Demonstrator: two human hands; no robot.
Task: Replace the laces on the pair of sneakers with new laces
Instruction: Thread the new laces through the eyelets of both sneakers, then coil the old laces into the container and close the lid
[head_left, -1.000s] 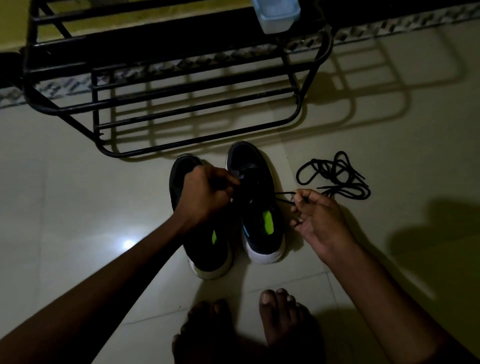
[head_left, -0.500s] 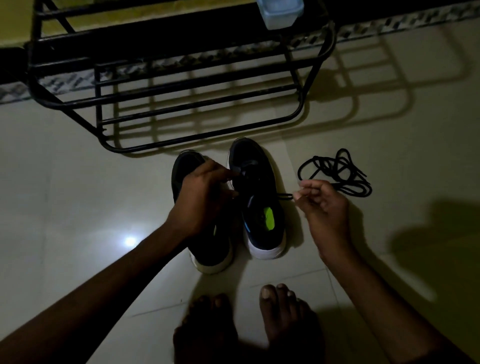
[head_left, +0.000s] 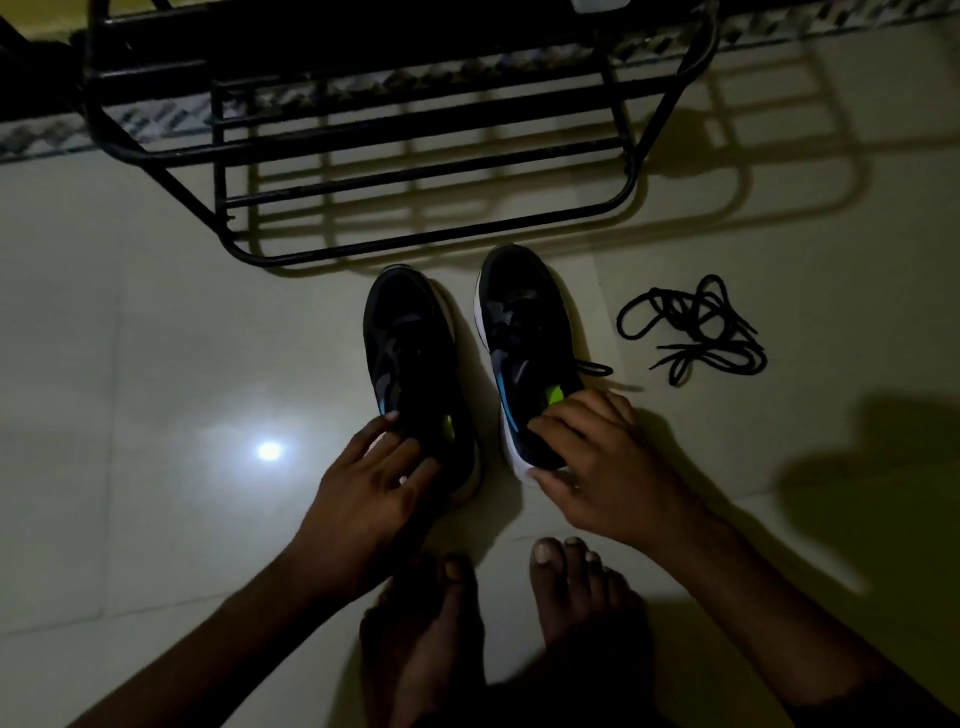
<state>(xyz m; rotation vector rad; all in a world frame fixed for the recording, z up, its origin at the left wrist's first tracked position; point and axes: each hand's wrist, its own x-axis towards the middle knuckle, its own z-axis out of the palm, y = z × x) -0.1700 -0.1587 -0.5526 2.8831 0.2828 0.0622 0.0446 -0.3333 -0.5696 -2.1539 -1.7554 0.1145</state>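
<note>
Two black sneakers with white soles stand side by side on the pale floor, toes pointing away from me. My left hand (head_left: 374, 478) grips the heel of the left sneaker (head_left: 405, 353). My right hand (head_left: 592, 462) grips the heel of the right sneaker (head_left: 524, 332), thumb on the white sole. A short lace end (head_left: 595, 368) sticks out from the right sneaker's side. A loose pile of black laces (head_left: 696, 330) lies on the floor to the right of the shoes.
A black metal shoe rack (head_left: 395, 156) stands just beyond the sneakers' toes. My bare feet (head_left: 519, 623) rest on the tiles right behind the heels. A bright light reflection (head_left: 269, 451) shines on the floor at left.
Both hands left the lacing area of the right sneaker and dropped back to the heels. The right hand let go of the lace end. The sneakers now sit slightly apart.
</note>
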